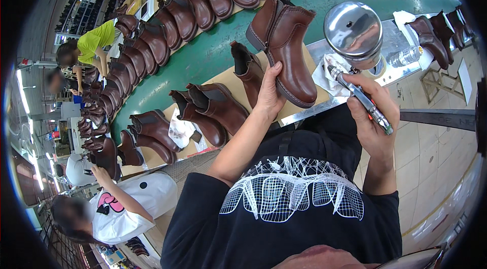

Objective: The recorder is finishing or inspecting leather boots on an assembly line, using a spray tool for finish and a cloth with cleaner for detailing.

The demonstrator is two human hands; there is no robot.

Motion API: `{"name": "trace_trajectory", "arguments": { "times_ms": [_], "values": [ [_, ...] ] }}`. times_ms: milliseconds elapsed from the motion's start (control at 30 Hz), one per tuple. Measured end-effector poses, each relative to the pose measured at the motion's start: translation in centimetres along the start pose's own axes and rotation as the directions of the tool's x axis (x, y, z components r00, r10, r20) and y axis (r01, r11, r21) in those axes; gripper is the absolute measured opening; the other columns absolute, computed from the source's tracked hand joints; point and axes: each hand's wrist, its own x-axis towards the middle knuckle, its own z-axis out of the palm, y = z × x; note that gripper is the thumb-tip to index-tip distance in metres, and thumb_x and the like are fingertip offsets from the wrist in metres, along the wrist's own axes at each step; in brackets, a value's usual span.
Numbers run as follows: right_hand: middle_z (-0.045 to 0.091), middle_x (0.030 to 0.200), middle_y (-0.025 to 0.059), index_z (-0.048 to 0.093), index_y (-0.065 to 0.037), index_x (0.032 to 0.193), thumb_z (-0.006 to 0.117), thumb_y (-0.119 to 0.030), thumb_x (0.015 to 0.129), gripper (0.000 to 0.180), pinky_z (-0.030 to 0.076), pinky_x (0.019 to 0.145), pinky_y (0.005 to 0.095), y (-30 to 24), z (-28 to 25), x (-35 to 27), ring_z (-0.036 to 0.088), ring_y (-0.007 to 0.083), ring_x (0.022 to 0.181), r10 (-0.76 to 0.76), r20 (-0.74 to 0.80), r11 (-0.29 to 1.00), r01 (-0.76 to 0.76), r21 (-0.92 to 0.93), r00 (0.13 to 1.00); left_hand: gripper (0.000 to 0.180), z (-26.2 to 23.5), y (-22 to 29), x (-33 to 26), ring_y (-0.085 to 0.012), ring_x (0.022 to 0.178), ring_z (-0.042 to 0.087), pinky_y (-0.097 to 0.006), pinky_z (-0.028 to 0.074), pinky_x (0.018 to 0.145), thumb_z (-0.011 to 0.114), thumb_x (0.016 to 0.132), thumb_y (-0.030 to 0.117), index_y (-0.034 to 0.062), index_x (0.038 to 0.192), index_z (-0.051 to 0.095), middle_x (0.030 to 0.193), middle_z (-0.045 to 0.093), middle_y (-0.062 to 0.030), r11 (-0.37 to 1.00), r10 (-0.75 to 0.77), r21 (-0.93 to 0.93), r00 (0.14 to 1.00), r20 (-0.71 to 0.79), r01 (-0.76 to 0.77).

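Note:
My left hand (pixel 271 90) grips a brown leather ankle boot (pixel 290 30) by its lower side, with the thumb on the outside. The boot is held up, its toe pointing down towards me and its shaft away. In my right hand (pixel 379 104) is a metal spray gun (pixel 366 100), its nozzle end turned towards the boot but apart from it. A shiny round metal cup (pixel 353 28) rises just beyond the gun and seems joined to it. Behind the gun lies a stained white cloth (pixel 328 77). Another brown boot (pixel 245 68) stands beside the held one.
Several brown boots (pixel 208 109) stand along the near bench, with a stained cloth (pixel 181 129) among them. Rows of boots (pixel 198 5) line the far side of a green conveyor (pixel 203 48). Boots (pixel 430 38) also stand at right. Two people work at left.

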Motion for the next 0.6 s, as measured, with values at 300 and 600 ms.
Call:
{"name": "trace_trajectory", "arguments": {
  "times_ms": [300,600],
  "values": [
    [0.073,0.101,0.0066,0.070,-0.006,0.109,0.074,-0.009,0.081,0.029,0.040,0.077,0.0298,-0.2,0.0,-0.3,0.065,0.0178,0.082,-0.047,0.063,0.998,0.043,0.051,0.997,0.065,-1.1,0.3,0.3,-0.0286,0.114,0.061,-0.043,0.050,0.099,0.058,0.090,0.047,0.0060,0.138,0.045,0.130,0.057,-0.0154,0.995,-0.086,-0.038,0.995,0.054,0.088],
    [0.072,0.100,0.0095,0.070,-0.003,0.108,0.072,-0.010,0.085,0.024,0.044,0.080,0.0298,0.2,-0.6,0.7,0.064,0.0209,0.086,0.019,-0.086,0.999,-0.015,0.047,0.996,0.074,-0.7,1.0,-0.1,-0.0477,0.109,0.060,-0.053,0.055,0.088,0.042,0.090,0.053,-0.0001,0.142,0.040,0.130,0.050,-0.0355,0.906,-0.235,-0.260,0.907,0.348,0.335]
  ]
}}
